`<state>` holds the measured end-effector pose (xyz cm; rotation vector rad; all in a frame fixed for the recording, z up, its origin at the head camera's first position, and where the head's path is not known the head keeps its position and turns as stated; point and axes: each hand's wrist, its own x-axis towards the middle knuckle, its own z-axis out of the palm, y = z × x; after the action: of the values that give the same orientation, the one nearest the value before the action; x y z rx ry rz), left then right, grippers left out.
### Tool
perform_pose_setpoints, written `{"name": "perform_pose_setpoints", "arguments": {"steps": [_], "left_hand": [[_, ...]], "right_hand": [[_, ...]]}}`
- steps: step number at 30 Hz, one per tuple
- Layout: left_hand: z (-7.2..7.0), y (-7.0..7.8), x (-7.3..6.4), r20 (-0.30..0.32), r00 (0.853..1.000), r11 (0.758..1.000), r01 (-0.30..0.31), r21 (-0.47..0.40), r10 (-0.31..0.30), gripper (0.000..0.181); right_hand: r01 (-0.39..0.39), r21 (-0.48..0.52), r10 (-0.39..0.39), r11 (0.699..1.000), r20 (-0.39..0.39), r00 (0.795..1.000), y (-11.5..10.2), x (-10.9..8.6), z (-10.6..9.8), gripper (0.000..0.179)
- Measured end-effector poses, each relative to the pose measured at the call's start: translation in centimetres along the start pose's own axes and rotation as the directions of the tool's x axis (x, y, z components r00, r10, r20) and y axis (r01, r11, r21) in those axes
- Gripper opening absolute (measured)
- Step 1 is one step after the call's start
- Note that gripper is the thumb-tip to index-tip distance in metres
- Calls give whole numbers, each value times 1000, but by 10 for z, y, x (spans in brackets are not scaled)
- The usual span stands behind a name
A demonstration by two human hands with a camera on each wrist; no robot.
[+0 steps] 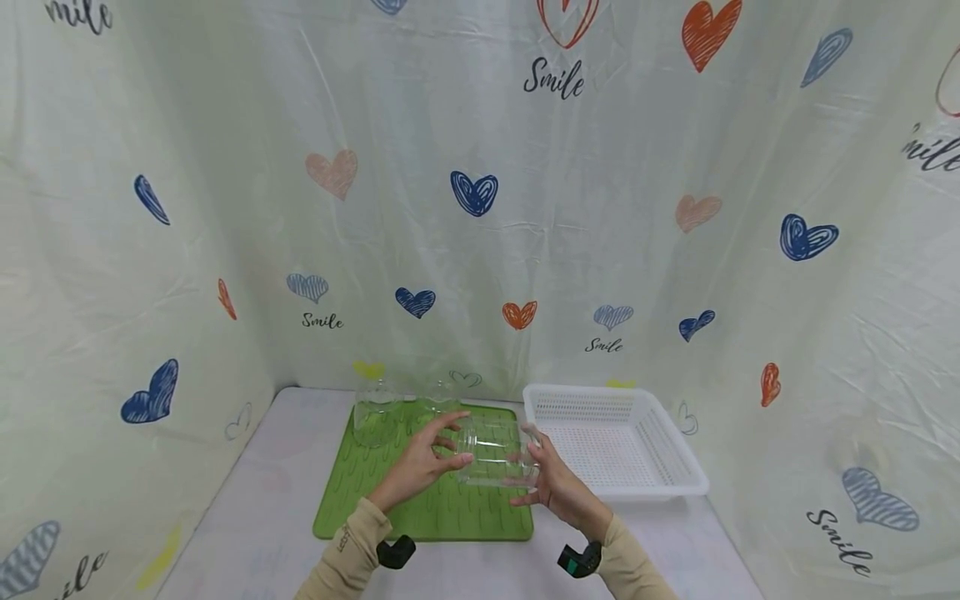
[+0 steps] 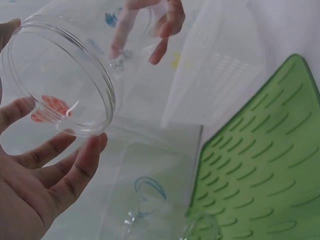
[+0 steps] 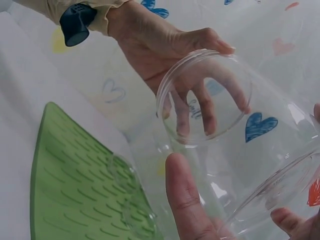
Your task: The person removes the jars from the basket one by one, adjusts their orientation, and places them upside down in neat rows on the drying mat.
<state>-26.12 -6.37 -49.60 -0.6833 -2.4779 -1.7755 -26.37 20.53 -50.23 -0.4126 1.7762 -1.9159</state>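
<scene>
A clear jar (image 1: 491, 450) with a threaded rim lies on its side in the air above the green mat (image 1: 420, 517), held between both hands. My left hand (image 1: 423, 458) grips the rim end, thumb and fingers spread around it. On the other end, my right hand (image 1: 558, 483) holds the jar near its base. The left wrist view shows the rim (image 2: 107, 95) between the thumb and fingers of the left hand (image 2: 45, 185). Through the clear wall in the right wrist view, fingers of the left hand (image 3: 145, 50) are visible, with right-hand fingers (image 3: 185, 195) below.
Two more clear containers, one larger (image 1: 375, 421) and one partly hidden (image 1: 438, 396), stand at the mat's back left. A white perforated basket (image 1: 686, 475) sits right of the mat. Behind the table hangs a heart-patterned curtain (image 1: 405, 242).
</scene>
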Motion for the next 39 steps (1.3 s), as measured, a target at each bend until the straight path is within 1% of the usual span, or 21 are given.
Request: {"name": "perform_pose_setpoints", "arguments": {"steps": [4, 6, 8, 9, 11, 13, 16, 17, 19, 21, 24, 25, 26, 28, 30, 33, 34, 36, 38, 39], "left_hand": [[-2, 0, -3, 10, 1000, 1000, 2, 7, -2, 71], [-4, -3, -6, 0, 1000, 999, 22, 24, -22, 73], [-7, -7, -11, -28, 998, 995, 61, 77, -59, 73], [-10, -11, -14, -47, 996, 989, 85, 117, -80, 73], [-15, -20, -23, -90, 987, 967, 149, 208, -133, 72], [-20, -32, -34, -135, 973, 925, 223, 308, -189, 74], [-30, -50, -52, -194, 943, 845, 328, 423, -269, 80], [-34, -55, -58, -206, 933, 820, 357, 446, -295, 81], [-40, -65, -71, -227, 910, 763, 414, 496, -346, 83], [-45, -75, -82, -237, 889, 717, 457, 527, -392, 81], [-49, -87, -96, -239, 858, 660, 505, 556, -455, 75], [-50, -91, -100, -238, 855, 652, 508, 562, -461, 72], [-50, -94, -103, -237, 855, 648, 507, 568, -461, 69], [-50, -99, -109, -242, 860, 645, 500, 578, -449, 64], [-50, -103, -112, -252, 874, 649, 479, 591, -416, 60], [-49, -106, -115, -269, 892, 649, 449, 614, -363, 58], [-48, -107, -115, -273, 895, 649, 443, 618, -351, 57], [-48, -108, -116, -278, 899, 646, 437, 626, -338, 56], [-47, -110, -116, -280, 900, 640, 435, 634, -334, 55], [-47, -110, -116, -281, 899, 636, 436, 637, -335, 55]], "right_hand": [[8, 16, -8, 1000, 10, 1000, 0, -3, 0, 62], [16, 30, -16, 999, 16, 1000, 0, -4, -1, 59], [25, 44, -26, 999, 24, 999, -2, -5, -2, 57], [28, 54, -30, 998, 26, 999, -2, -6, -2, 57], [35, 55, -36, 998, 18, 999, -3, -8, -4, 55], [44, 49, -44, 998, 8, 999, -4, -9, -6, 55], [56, 24, -55, 998, -19, 998, -5, -11, -11, 53], [56, 17, -55, 998, -29, 998, -5, -12, -12, 53], [57, -5, -57, 998, -53, 997, -6, -13, -16, 54], [50, -23, -51, 999, -85, 995, -7, -13, -19, 56], [42, -58, -51, 997, -157, 986, -10, -12, -23, 59], [43, -74, -56, 996, -183, 981, -12, -11, -24, 61], [41, -87, -59, 995, -214, 975, -15, -10, -25, 63], [38, -117, -69, 992, -274, 959, -20, -7, -28, 67], [37, -160, -88, 986, -325, 942, -27, -3, -31, 71], [18, -273, -130, 962, -396, 909, -38, 5, -36, 76], [12, -324, -154, 946, -416, 896, -42, 8, -37, 78], [-9, -438, -208, 899, -445, 871, -49, 14, -39, 82], [-27, -551, -278, 834, -462, 842, -56, 21, -40, 85], [-35, -606, -317, 795, -463, 827, -58, 24, -40, 87]]}}
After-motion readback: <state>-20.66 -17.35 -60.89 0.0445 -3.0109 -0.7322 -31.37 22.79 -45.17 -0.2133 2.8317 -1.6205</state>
